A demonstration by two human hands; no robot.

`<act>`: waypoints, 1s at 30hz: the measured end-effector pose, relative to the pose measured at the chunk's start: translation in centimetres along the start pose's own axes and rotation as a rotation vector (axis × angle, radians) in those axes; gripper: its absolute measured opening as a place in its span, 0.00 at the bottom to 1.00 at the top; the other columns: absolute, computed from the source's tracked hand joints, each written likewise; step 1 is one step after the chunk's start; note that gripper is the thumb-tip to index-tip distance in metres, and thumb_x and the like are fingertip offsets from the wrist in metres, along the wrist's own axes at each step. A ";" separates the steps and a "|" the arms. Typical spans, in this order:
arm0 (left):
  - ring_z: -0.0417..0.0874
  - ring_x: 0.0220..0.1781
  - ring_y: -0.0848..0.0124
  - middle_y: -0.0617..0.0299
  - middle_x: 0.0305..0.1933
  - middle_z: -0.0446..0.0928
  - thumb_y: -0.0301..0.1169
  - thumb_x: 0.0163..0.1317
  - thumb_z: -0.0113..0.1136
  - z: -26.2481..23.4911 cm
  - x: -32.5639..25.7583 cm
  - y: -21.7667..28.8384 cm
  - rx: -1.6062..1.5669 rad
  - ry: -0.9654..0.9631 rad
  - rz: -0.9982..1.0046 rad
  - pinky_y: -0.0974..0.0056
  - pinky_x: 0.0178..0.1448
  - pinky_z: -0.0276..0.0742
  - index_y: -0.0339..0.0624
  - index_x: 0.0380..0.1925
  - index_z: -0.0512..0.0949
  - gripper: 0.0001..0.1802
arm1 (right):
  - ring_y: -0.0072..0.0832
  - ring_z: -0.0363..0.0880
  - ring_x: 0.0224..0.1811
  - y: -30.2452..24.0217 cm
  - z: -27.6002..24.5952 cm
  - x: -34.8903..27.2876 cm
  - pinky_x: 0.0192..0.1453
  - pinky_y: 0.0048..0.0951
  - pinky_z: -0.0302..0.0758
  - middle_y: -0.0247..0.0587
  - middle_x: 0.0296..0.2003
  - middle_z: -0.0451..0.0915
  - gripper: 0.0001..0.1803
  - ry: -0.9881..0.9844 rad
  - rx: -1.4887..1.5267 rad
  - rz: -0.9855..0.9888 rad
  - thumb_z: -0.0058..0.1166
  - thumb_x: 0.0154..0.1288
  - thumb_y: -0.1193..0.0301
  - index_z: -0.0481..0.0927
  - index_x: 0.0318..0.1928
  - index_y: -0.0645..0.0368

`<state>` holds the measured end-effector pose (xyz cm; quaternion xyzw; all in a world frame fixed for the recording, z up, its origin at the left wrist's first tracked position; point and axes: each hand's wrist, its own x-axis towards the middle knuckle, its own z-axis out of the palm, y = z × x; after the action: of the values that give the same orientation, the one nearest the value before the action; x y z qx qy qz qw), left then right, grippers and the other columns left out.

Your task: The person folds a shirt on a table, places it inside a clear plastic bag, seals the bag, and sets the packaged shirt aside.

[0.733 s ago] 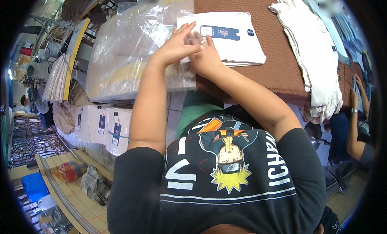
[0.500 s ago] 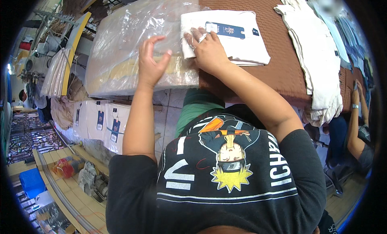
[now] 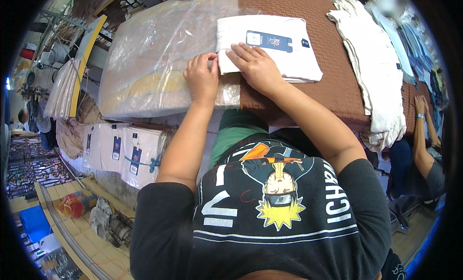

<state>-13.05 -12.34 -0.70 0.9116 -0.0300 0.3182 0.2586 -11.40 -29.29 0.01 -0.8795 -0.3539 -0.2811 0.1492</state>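
Observation:
A folded white garment (image 3: 284,63) with a dark blue hang tag (image 3: 268,40) lies at the join of the clear plastic and the brown quilted cover. My right hand (image 3: 255,68) presses flat on its near left part, fingers stretched out. Close to the garment's left edge is my left hand (image 3: 201,77), its fingers curled and its thumb brought in to them. What those fingertips grip, if anything, is too small to make out. Under my left hand spreads the clear plastic sheet (image 3: 154,58), wrinkled and shiny.
White garments (image 3: 376,63) lie piled along the right of the brown cover (image 3: 337,92). Below left sit tagged folded garments (image 3: 140,154), some tied with a blue-green band. Another person's arm (image 3: 422,135) shows at far right. A yellow-edged board (image 3: 87,63) stands left.
My left hand has come right and down to the garment's edge, its fingers closing from spread to curled. My right hand has slid slightly right and down, staying flat on the garment.

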 end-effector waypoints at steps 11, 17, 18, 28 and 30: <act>0.81 0.35 0.64 0.58 0.30 0.81 0.27 0.49 0.64 -0.4 0.3 -0.5 -0.195 0.057 -0.107 0.61 0.43 0.73 0.41 0.30 0.80 0.07 | 0.42 0.69 0.60 -0.7 1.8 3.2 0.60 0.40 0.66 0.51 0.55 0.72 0.22 -0.004 -0.068 0.144 0.44 0.57 0.73 0.72 0.53 0.63; 0.79 0.36 0.63 0.62 0.29 0.80 0.29 0.49 0.64 -0.8 0.7 0.1 -0.279 0.103 -0.135 0.59 0.47 0.69 0.44 0.27 0.79 0.05 | 0.43 0.68 0.61 -0.4 3.1 4.0 0.61 0.45 0.64 0.53 0.55 0.72 0.22 -0.030 -0.105 0.189 0.44 0.58 0.72 0.71 0.54 0.63; 0.79 0.36 0.63 0.63 0.29 0.80 0.29 0.49 0.64 -0.8 0.7 0.1 -0.237 0.111 -0.085 0.59 0.47 0.70 0.45 0.26 0.79 0.05 | 0.43 0.68 0.61 -0.4 3.2 4.0 0.61 0.46 0.63 0.53 0.55 0.71 0.22 -0.030 -0.108 0.202 0.44 0.58 0.72 0.71 0.54 0.63; 0.78 0.39 0.66 0.66 0.32 0.80 0.29 0.49 0.64 -0.6 0.8 0.0 -0.184 0.110 0.040 0.60 0.51 0.66 0.47 0.26 0.78 0.04 | 0.43 0.68 0.61 -0.2 2.2 4.6 0.62 0.46 0.63 0.54 0.55 0.71 0.22 -0.086 -0.120 0.238 0.44 0.57 0.71 0.72 0.53 0.63; 0.79 0.37 0.64 0.63 0.31 0.80 0.27 0.48 0.64 -0.5 0.4 0.1 -0.126 0.116 0.108 0.60 0.47 0.69 0.45 0.26 0.79 0.05 | 0.43 0.68 0.60 0.0 2.4 4.7 0.62 0.46 0.63 0.53 0.55 0.71 0.22 -0.093 -0.160 0.239 0.45 0.57 0.71 0.72 0.53 0.64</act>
<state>-13.03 -12.09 -0.09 0.8707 -0.0837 0.3814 0.2991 -7.71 -25.66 0.93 -0.9365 -0.2298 -0.2476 0.0946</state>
